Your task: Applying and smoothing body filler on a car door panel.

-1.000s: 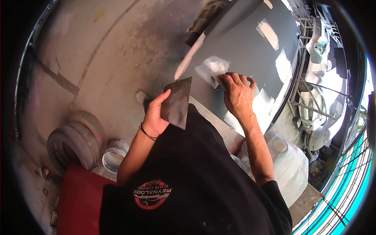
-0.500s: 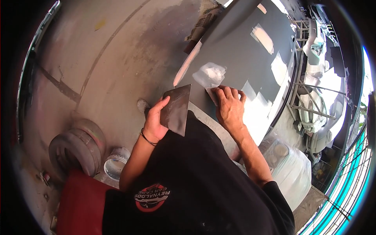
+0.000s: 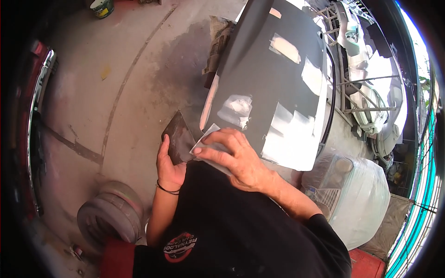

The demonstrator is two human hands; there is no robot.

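Note:
My left hand (image 3: 170, 170) grips a dark, flat plate (image 3: 178, 134) by its lower part, with the thumb along one side. In my right hand (image 3: 243, 160) is a thin, pale putty spreader (image 3: 216, 147), pinched between thumb and fingers. The spreader's edge is at the plate's right side; whether they touch I cannot tell. Beyond my hands lies a grey car panel (image 3: 259, 69). A whitish, smeared putty patch (image 3: 237, 107) is on its near left part, away from both hands.
More pale patches (image 3: 285, 50) mark the panel. Stacked tires (image 3: 109, 215) stand at the lower left. A plastic-wrapped object (image 3: 357, 199) is at the right, below a metal rack (image 3: 366, 109) holding car parts. A bucket (image 3: 101, 8) sits at the far left.
My right hand has left the putty patch on the panel and come left and nearer, bringing the spreader to the plate. The plate has shifted left and tilted. The view has turned somewhat.

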